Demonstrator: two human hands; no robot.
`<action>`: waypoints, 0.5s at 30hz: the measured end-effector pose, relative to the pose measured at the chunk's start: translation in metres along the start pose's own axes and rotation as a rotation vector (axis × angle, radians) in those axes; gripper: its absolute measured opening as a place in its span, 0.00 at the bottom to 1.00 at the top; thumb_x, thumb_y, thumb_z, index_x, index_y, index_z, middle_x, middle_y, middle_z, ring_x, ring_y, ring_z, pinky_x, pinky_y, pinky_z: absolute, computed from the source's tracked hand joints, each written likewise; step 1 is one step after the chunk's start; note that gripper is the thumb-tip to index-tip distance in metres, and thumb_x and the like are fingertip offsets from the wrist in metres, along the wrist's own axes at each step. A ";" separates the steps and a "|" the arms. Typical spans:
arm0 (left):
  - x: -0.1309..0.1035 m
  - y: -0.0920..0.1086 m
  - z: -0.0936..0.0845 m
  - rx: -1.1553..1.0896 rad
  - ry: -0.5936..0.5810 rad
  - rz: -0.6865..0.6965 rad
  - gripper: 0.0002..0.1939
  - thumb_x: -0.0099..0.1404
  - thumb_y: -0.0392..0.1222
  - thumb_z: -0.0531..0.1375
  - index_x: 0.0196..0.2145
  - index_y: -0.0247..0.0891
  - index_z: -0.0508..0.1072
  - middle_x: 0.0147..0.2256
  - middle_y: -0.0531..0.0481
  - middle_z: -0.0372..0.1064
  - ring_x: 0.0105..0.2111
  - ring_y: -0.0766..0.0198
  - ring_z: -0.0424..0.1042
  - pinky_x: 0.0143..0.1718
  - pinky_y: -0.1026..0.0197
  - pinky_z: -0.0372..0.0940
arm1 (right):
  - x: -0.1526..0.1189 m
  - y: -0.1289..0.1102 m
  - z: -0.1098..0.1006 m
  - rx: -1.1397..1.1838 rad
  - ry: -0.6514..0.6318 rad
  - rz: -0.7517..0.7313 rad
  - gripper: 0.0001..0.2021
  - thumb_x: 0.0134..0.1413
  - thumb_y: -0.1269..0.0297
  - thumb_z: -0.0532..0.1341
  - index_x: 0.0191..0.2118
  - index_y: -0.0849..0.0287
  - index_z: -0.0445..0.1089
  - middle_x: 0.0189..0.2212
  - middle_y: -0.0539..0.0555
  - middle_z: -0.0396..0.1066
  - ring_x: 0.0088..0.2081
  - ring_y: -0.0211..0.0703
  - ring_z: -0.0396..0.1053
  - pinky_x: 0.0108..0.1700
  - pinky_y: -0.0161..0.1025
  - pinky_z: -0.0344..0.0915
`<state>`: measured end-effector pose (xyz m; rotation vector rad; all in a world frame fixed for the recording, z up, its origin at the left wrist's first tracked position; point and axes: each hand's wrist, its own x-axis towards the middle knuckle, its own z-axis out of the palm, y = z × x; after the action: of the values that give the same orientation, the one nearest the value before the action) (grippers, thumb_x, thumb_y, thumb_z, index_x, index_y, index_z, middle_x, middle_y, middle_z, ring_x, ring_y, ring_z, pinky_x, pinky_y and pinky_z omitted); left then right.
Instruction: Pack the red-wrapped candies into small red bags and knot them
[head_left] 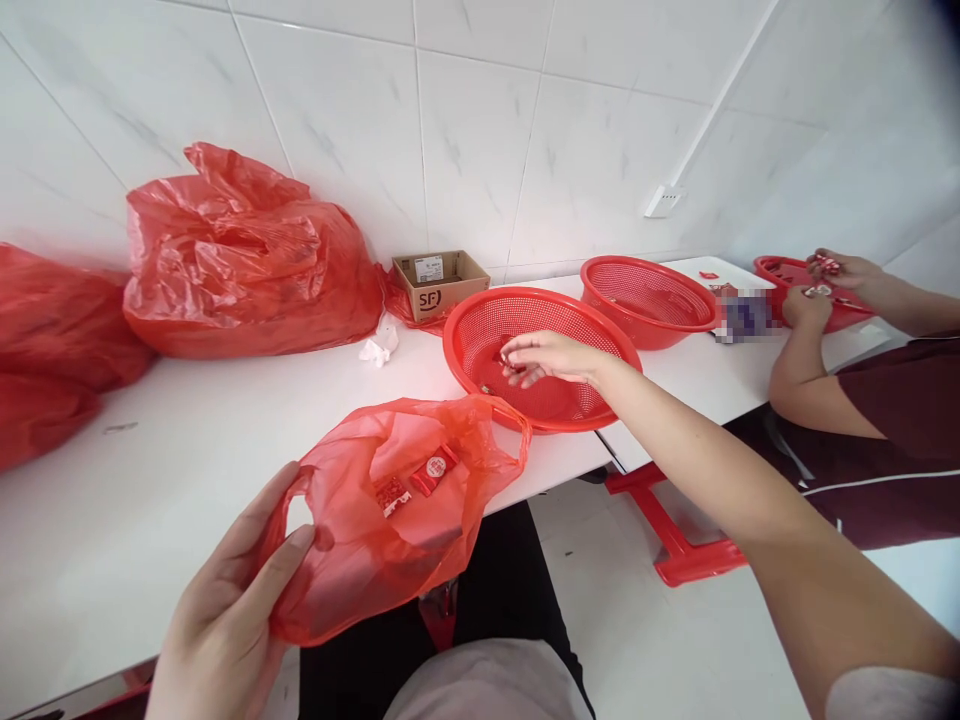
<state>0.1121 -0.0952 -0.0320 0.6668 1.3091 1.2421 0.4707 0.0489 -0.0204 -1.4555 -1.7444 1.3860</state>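
My left hand (pixel 232 590) pinches the handle edge of a thin red plastic bag (pixel 337 560), which hangs open over the table's front edge and my lap. Inside it lie two small red wrapped packets; one packet (pixel 435 468) has a pale round label, the other packet (pixel 391 495) is patterned red and white. Over a red perforated plastic basket (pixel 600 400), my right hand (pixel 551 358) reaches in with curled fingers. Something small and dark red is at its fingertips, too small to name. A few small bits lie on the basket's floor, partly hidden by that hand.
Large stuffed red bags (pixel 247 270) stand at the left by the tiled wall. Behind my basket sit an open cardboard box (pixel 442 290) and a crumpled tissue (pixel 380 343). To the right are a second red basket (pixel 652 310), a red stool (pixel 690 550) and a co-worker's hands (pixel 832 285) at another basket.
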 end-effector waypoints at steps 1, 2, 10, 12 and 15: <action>0.000 0.000 -0.001 -0.004 0.003 0.003 0.40 0.43 0.45 0.75 0.56 0.53 0.72 0.51 0.54 0.73 0.28 0.71 0.74 0.30 0.75 0.70 | -0.004 -0.004 0.002 0.196 0.023 -0.055 0.11 0.59 0.63 0.58 0.46 0.60 0.67 0.40 0.59 0.75 0.39 0.43 0.76 0.40 0.40 0.73; 0.001 0.000 -0.001 -0.007 0.004 0.005 0.40 0.42 0.45 0.75 0.55 0.53 0.73 0.52 0.54 0.73 0.28 0.71 0.74 0.30 0.75 0.70 | -0.009 -0.009 0.005 0.352 0.024 -0.097 0.11 0.59 0.64 0.58 0.46 0.61 0.66 0.38 0.59 0.76 0.38 0.44 0.76 0.39 0.40 0.74; 0.001 0.001 0.001 0.018 -0.025 0.024 0.39 0.46 0.44 0.74 0.57 0.49 0.71 0.37 0.53 0.78 0.31 0.70 0.72 0.31 0.77 0.67 | -0.042 -0.045 0.055 0.618 -0.193 -0.144 0.09 0.65 0.67 0.52 0.47 0.61 0.65 0.35 0.57 0.77 0.32 0.42 0.78 0.31 0.35 0.75; 0.001 0.001 0.001 0.015 -0.016 0.037 0.39 0.46 0.44 0.74 0.56 0.49 0.72 0.41 0.52 0.77 0.31 0.70 0.72 0.31 0.76 0.67 | -0.043 -0.050 0.061 0.617 -0.218 -0.135 0.09 0.65 0.67 0.53 0.48 0.61 0.65 0.35 0.57 0.77 0.33 0.42 0.77 0.31 0.35 0.75; 0.001 0.000 -0.001 0.007 -0.006 0.034 0.40 0.45 0.43 0.74 0.57 0.48 0.72 0.40 0.51 0.77 0.31 0.70 0.72 0.30 0.76 0.67 | -0.042 -0.052 0.066 0.612 -0.242 -0.129 0.10 0.64 0.65 0.54 0.49 0.61 0.65 0.35 0.57 0.77 0.34 0.43 0.77 0.31 0.36 0.75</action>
<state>0.1107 -0.0948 -0.0325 0.6995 1.3027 1.2630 0.4065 -0.0111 0.0111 -0.8581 -1.3306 1.8656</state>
